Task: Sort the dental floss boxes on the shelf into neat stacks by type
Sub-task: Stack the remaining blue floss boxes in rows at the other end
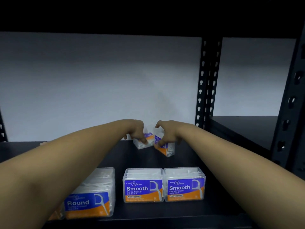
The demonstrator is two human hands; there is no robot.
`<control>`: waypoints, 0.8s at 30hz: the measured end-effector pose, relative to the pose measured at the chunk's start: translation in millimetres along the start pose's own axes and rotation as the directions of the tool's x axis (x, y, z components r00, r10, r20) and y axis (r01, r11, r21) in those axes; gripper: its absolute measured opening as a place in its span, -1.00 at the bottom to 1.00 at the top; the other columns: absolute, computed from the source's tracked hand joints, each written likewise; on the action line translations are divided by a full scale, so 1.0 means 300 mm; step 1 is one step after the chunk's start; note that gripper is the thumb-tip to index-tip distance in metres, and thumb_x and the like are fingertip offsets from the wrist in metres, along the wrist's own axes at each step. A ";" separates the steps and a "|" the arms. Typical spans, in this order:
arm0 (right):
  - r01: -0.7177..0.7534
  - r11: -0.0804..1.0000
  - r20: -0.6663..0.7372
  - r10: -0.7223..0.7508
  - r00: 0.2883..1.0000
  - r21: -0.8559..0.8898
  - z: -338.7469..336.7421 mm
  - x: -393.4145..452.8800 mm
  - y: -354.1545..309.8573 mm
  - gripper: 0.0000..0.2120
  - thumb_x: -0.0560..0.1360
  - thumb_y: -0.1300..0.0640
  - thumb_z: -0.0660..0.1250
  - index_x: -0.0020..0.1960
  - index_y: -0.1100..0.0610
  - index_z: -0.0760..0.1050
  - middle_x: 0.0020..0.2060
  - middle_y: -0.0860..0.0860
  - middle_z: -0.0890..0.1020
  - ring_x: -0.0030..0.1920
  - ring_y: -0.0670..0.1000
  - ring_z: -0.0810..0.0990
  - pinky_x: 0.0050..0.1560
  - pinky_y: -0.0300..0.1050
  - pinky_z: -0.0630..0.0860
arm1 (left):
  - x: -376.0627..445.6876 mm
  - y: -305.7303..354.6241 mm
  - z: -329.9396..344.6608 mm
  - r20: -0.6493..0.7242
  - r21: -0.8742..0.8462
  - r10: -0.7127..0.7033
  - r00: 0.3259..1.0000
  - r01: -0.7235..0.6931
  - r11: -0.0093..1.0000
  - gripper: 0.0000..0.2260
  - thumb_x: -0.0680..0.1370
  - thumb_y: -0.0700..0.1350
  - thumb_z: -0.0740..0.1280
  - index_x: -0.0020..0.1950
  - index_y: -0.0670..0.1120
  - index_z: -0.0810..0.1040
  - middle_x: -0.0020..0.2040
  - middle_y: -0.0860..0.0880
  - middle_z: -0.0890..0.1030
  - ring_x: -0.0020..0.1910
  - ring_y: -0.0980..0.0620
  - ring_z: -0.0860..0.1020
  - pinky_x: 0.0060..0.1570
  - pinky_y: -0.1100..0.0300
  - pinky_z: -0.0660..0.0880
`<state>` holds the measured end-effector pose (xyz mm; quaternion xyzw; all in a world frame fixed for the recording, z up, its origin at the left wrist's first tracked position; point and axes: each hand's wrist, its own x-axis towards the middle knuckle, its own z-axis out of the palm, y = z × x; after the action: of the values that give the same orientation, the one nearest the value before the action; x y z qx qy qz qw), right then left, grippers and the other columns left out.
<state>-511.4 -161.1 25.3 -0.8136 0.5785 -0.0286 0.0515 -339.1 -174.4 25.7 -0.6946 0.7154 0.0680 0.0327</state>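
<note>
Item: two small clear-plastic dental floss boxes with blue-and-orange labels, at the back of the black metal shelf.

Left hand: fingers curled on the flat-lying box.

Right hand: pinching the tilted box.

Handling, likely: light, rigid, slick; grip opposite side walls.

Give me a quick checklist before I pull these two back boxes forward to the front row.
1. Left hand has a grip on the rear left box: ok, fingers on it.
2. Right hand has a grip on the tilted rear box: ok.
3. Type of tilted rear box: cannot tell, label partly hidden.
4. Type of rear left box: cannot tell.
5. Smooth boxes at front neatly side by side: ok.
6. Round box kept apart from them: ok.
</note>
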 end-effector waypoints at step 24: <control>0.018 0.999 -0.001 -0.018 1.000 -0.032 0.008 -0.050 -0.017 -0.38 0.51 0.01 0.50 0.50 -0.02 0.36 0.35 0.09 0.51 0.03 0.04 0.49 -0.22 -0.14 0.44 | -0.021 0.004 0.039 -0.091 0.025 0.236 0.968 -0.234 0.972 -0.34 0.39 0.05 0.59 0.39 -0.03 0.38 0.26 -0.05 0.54 0.04 -0.02 0.54 -0.06 0.10 0.62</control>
<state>-511.4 -145.1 23.6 -0.8194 0.5715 -0.0202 0.0379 -340.6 -166.7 15.1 -0.6072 0.7938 0.0338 -0.0042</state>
